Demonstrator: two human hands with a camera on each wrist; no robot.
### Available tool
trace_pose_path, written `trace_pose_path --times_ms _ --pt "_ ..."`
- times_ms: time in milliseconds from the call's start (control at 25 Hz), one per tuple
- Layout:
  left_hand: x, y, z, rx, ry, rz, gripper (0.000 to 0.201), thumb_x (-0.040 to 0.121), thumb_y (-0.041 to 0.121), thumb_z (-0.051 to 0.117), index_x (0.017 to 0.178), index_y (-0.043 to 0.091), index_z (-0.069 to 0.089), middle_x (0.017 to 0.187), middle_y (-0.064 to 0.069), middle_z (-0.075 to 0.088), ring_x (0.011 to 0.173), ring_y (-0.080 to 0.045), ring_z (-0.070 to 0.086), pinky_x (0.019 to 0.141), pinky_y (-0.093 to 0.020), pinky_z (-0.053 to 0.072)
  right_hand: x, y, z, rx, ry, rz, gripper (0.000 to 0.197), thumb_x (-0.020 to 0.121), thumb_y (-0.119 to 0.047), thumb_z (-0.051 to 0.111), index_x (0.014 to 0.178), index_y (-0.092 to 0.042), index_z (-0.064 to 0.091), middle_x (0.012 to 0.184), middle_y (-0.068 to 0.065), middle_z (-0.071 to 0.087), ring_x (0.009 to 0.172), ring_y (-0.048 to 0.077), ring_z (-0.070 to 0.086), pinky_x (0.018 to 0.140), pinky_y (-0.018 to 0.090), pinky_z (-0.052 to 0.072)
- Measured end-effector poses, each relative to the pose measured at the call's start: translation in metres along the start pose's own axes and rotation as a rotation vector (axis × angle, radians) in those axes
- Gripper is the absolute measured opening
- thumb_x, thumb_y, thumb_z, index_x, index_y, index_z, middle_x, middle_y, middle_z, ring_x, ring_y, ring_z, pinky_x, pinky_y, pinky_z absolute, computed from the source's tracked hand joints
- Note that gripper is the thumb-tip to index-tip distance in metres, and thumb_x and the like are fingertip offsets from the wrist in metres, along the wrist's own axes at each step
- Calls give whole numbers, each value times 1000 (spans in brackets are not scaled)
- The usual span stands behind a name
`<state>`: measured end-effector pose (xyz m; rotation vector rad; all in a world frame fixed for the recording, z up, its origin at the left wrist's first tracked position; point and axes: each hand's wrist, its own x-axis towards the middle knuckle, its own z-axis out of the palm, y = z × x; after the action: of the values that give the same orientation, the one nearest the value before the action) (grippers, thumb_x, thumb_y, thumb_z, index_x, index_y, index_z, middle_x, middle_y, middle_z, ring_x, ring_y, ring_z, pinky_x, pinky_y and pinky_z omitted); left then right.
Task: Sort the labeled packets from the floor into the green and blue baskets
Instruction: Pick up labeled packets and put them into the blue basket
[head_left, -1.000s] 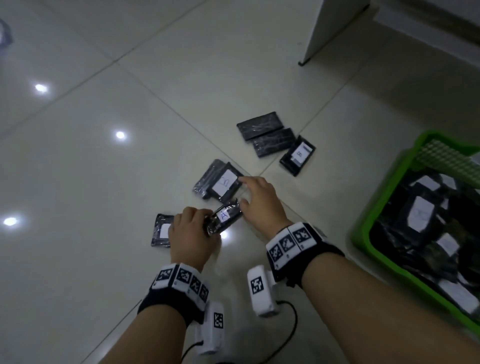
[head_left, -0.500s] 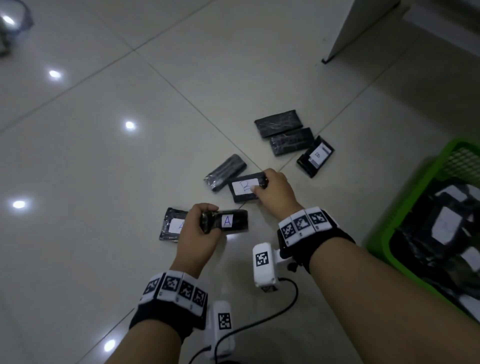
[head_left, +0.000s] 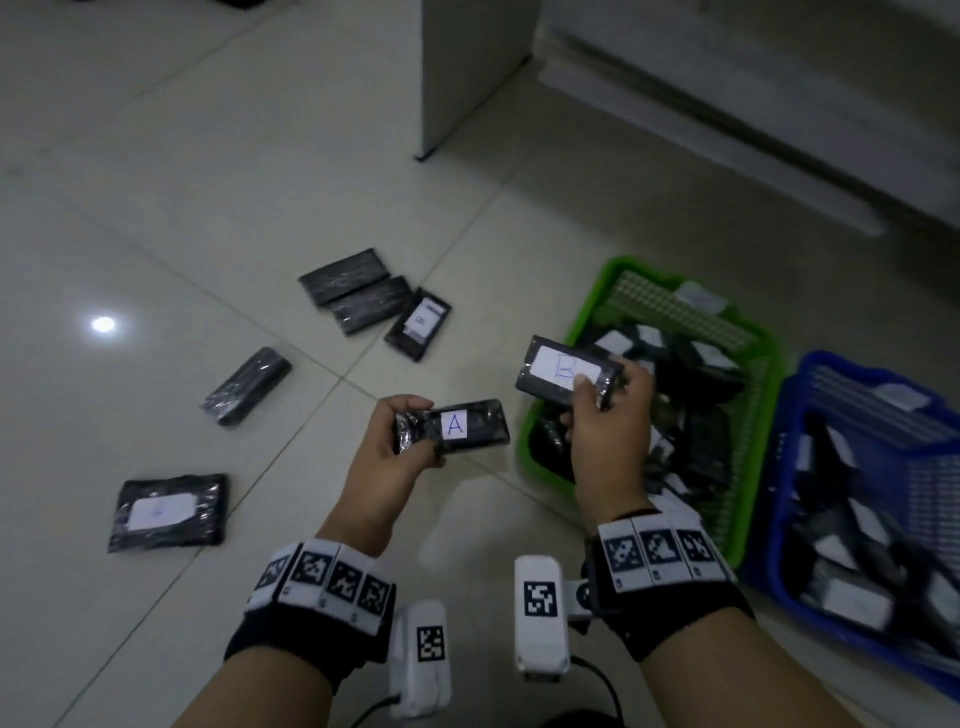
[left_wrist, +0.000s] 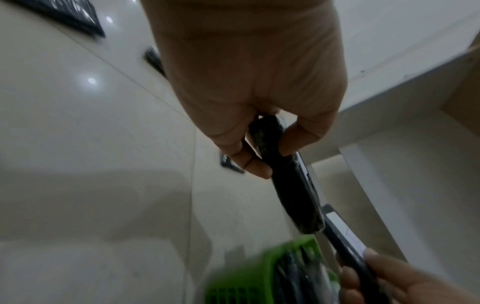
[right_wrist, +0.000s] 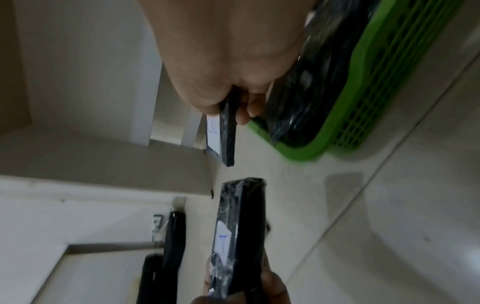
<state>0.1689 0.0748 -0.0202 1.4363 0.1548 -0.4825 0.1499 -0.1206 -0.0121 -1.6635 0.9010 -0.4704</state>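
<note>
1. While two packets are held up off the floor, the carrying step is in hand: packet A is grasped in the left hand, fingers curled round its end.
2. Packet B is pinched in the right hand, at the 9 o'clock rim of the green basket.
3. The blue basket is seen at 3 o'clock of the green one; both are already well filled.
4. Which letter belongs to which basket cannot be told; a drop of each packet is judged next.
5. Five packets are left on the floor, from 12 to 9 o'clock of the left hand.
</note>
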Motion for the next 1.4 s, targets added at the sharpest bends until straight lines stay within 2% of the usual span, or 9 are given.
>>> trace_pose_path --times_ms 200,360,520,680,920,1080,1240,1320,1400 --pt "-9 1 97 18 -157 3 43 71 -1 65 109 16 55 98 -1 64 88 -15 57 79 -30 50 22 33 -103 -48 296 169 49 88 -19 57 134 -22 39 120 6 62 102 28 64 90 45 54" --pt "-17 -2 159 67 -245 5 46 78 -14 62 116 10 51 110 -11 66 100 -20 62 88 -39 53 31 72 -139 -68 180 294 56 75 -24 65 124 -31 38 108 10 68 89 29 69 78 49 58" --pt "-18 -14 215 128 -310 26 46 77 -7 68 113 18 53 112 -9 66 105 -23 64 87 -42 55 23 66 -175 -226 91 231 33 87 -20 63 118 -20 53 92 5 70 81 22 68 72 34 56" --pt "-11 -35 271 264 -355 80 46 70 16 80 106 32 56 116 -6 63 103 -18 64 86 -44 56 14 64 -227 -393 250 66 25 85 -4 57 104 -16 68 99 4 66 91 18 61 80 26 49" --pt "-4 -58 359 747 -403 382 46 65 32 84 103 29 57 109 3 57 107 -15 53 89 -29 46 21 84 -283 -688 228 49 29 82 -4 62 106 -20 68 115 3 54 111 24 42 94 30 41" --pt "4 -66 376 897 -453 354 58 66 35 83 115 15 58 123 -6 40 113 -21 46 95 -22 35 23 102 -288 -672 162 -7 31 83 -7 65 111 -20 66 117 2 54 113 21 41 94 35 47" --pt "11 -71 366 1144 -620 400 67 82 40 68 141 20 41 134 -11 32 125 -25 40 107 -30 34 26 107 -288 -623 184 -23 30 83 -6 66 109 -19 67 115 3 55 112 21 43 96 33 46" --pt "12 -65 353 1185 -687 396 62 88 31 62 144 19 36 135 -10 35 122 -24 44 103 -26 36 25 106 -284 -611 214 -52 30 82 -2 64 108 -16 68 114 5 57 112 23 45 97 36 46" --pt "9 -54 333 1083 -697 473 46 89 16 59 134 17 50 124 -6 47 109 -19 52 93 -18 38 22 99 -273 -605 253 -91 30 82 0 61 107 -15 69 112 6 58 111 23 47 97 38 46"
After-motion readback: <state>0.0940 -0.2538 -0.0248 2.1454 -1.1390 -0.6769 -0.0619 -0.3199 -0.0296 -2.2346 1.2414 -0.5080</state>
